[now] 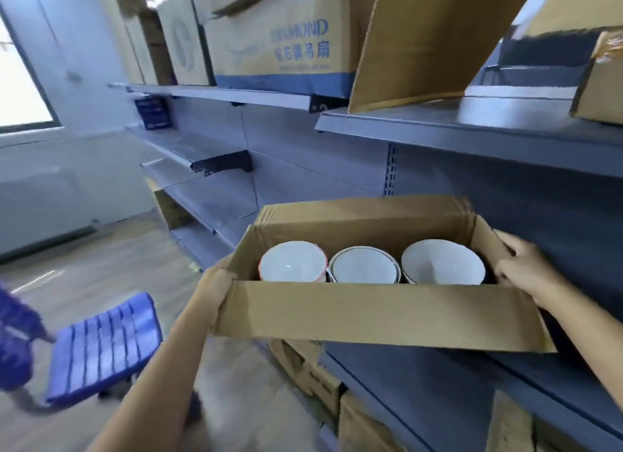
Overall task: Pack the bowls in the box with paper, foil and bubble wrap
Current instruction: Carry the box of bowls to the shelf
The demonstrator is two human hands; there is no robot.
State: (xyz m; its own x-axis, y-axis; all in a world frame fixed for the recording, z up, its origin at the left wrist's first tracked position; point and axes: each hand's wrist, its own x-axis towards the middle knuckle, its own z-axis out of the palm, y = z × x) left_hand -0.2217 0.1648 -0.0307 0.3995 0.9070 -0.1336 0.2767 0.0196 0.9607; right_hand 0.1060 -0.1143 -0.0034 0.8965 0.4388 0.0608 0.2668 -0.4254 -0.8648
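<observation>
I hold an open cardboard box (371, 313) in the air in front of grey metal shelves. Three white bowls stand side by side inside it: a red-rimmed bowl (292, 264) on the left, a dark-rimmed bowl (363, 268) in the middle and a larger white bowl (442, 263) on the right. My left hand (210, 291) grips the box's left end. At the right end my right hand (526, 269) grips the edge, fingers curled over the side flap. The near and far flaps stand open. No paper, foil or bubble wrap is in view.
Grey shelves (472, 128) run along the right, the upper ones loaded with large cardboard boxes (279, 37). More cardboard boxes (323, 381) sit under the lowest shelf. A blue plastic chair (104, 347) stands on the wooden floor at the lower left.
</observation>
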